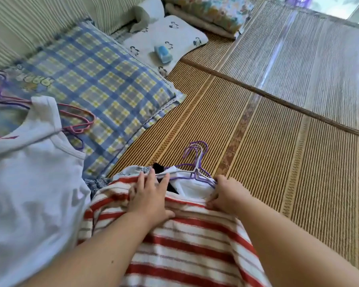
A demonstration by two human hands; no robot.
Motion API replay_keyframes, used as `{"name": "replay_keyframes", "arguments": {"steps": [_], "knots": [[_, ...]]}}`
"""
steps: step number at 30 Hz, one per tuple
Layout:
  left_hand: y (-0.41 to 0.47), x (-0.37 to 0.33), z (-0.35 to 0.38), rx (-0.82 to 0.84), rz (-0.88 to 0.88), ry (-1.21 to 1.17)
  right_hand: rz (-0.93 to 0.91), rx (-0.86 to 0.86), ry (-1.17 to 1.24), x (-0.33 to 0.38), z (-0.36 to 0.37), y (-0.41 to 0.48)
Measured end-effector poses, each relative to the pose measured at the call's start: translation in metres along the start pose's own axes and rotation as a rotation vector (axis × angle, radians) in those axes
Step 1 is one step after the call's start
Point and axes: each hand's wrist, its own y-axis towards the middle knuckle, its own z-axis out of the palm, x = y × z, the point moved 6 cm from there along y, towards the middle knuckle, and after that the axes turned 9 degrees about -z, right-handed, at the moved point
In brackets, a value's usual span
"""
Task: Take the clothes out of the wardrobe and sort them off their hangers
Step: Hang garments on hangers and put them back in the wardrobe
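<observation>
— Fingers [140,183] first: how do they lie?
— On the left hand [151,200] they are spread and straight, pressing flat on the striped shirt [174,245]. On the right hand [226,193] they are curled and pinch that shirt's neck edge.
— What is under it all?
— A ribbed bamboo mat [257,131] with darker bands and a seam across it. Bright glare falls on its far right part. A striped cushion [29,17] stands along the far left.
— And on the mat?
— A plaid pillow [95,75] lies at the left, and a white shirt [29,183] is spread partly over it, with a pink hanger [79,123] at its neck. The striped shirt lies at the near edge, just beside the white one, on top of other clothes. Farther off are a penguin pillow [174,36] and a floral pillow [211,11].
— Smaller things?
— A bunch of purple and white hangers [197,160] pokes out past the striped shirt's neck, hooks resting on the mat, touching the right hand. A small blue thing [163,53] sits on the penguin pillow; I cannot tell what it is.
</observation>
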Motion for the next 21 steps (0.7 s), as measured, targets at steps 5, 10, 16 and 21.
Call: {"name": "replay_keyframes", "arguments": {"steps": [5, 10, 16, 21], "knots": [[-0.007, -0.004, -0.004, 0.019, 0.018, -0.039, 0.031, 0.014, 0.053, -0.003, -0.012, -0.01], [-0.029, -0.017, -0.038, -0.077, 0.062, -0.271, -0.118, 0.028, 0.45, 0.006, -0.034, -0.054], [-0.075, -0.078, -0.107, -0.173, 0.136, -0.535, -0.288, -0.014, 0.559, 0.034, -0.07, -0.124], [-0.127, -0.094, -0.18, -0.26, 0.035, -0.901, -0.367, -0.068, 0.577, 0.044, -0.102, -0.185]]}}
